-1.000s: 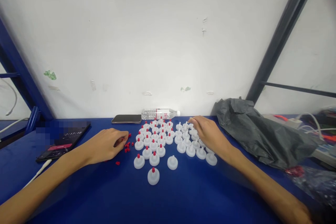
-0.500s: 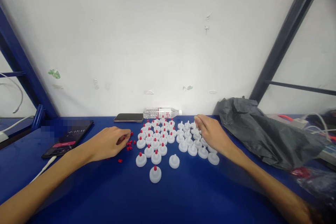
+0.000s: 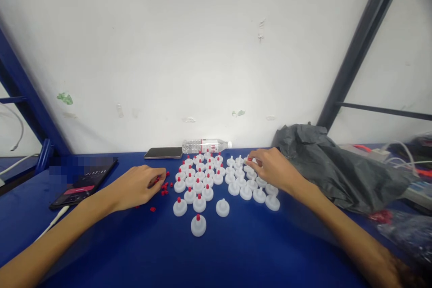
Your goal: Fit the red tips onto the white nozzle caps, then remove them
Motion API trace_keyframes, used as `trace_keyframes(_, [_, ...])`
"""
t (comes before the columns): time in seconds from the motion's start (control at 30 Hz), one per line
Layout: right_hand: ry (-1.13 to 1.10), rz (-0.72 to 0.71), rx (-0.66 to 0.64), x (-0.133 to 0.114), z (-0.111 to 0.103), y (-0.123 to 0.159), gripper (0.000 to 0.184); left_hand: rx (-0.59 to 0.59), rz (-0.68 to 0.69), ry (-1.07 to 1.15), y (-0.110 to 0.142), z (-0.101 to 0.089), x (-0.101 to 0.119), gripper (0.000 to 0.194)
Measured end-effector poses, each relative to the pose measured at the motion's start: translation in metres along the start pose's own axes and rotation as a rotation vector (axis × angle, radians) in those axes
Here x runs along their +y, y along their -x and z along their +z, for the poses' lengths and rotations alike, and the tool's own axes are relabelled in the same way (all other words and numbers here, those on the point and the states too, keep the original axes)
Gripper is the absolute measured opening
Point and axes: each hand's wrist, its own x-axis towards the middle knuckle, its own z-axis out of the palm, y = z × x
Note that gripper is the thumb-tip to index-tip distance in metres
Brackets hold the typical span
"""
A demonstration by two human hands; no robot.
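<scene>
My left hand (image 3: 138, 185) rests on the table at the left, thumb and fingers curled together beside several small red caps (image 3: 164, 187). A bit of red shows between its fingers, but what they pinch is hidden. To the right, my right hand (image 3: 272, 167) reaches over the back of a group of white plastic nozzle lids (image 3: 245, 192) with bare tips. Its thumb and finger pinch at a lid there, where a red cap (image 3: 249, 159) shows at the fingertips. In the middle stand several white lids with red caps on their tips (image 3: 198, 225). One bare-tipped lid (image 3: 222, 207) stands apart between the groups.
A clear water bottle (image 3: 205, 146) lies against the wall, with a dark phone (image 3: 163, 153) beside it. Another phone (image 3: 84, 182) with a white cable lies at the left. A grey plastic bag (image 3: 337, 171) and a clear bag (image 3: 405, 234) lie at the right.
My right hand has moved slightly among the rear bare lids, and red now shows at its fingertips. The left hand stays by the loose red caps. The view shifted a little and back.
</scene>
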Motion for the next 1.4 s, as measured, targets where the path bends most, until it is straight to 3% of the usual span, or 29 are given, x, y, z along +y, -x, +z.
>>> trace_keyframes(0.17, [0.050,-0.033,-0.112,-0.001,0.001,0.002,0.025,0.001,0.002,-0.007,0.000,-0.001,0.001,0.025])
trace_keyframes(0.43, [-0.184,-0.065,0.035,-0.019,0.000,0.008,0.042,0.123,0.040,0.042,0.003,0.000,0.004,0.026])
trace_keyframes(0.63, [-0.310,-0.201,0.165,-0.040,-0.001,0.010,0.040,0.284,0.137,0.070,0.009,-0.002,0.019,0.022])
trace_keyframes(0.73, [-0.334,-0.268,0.211,-0.057,-0.001,0.010,0.042,0.347,0.207,0.043,0.015,-0.002,0.033,0.023])
trace_keyframes(0.9, [-0.359,-0.469,0.160,-0.102,-0.006,-0.006,0.043,0.388,0.271,0.031,0.022,0.000,0.049,0.019])
trace_keyframes(1.03, [-0.407,-0.498,0.160,-0.127,-0.014,-0.028,0.015,0.420,0.241,0.017,0.021,0.001,0.045,0.019])
trace_keyframes(1.13, [-0.473,-0.459,0.222,-0.124,-0.012,-0.036,0.003,0.441,0.192,0.008,0.018,0.006,0.033,0.018])
trace_keyframes(1.27, [-0.455,-0.464,0.408,-0.093,0.010,-0.034,0.009,0.582,0.081,-0.007,0.008,0.019,0.018,0.020])
trace_keyframes(1.4, [-0.332,-0.416,0.340,-0.067,0.023,-0.023,0.005,0.646,0.039,0.010,0.003,0.026,0.016,0.022])
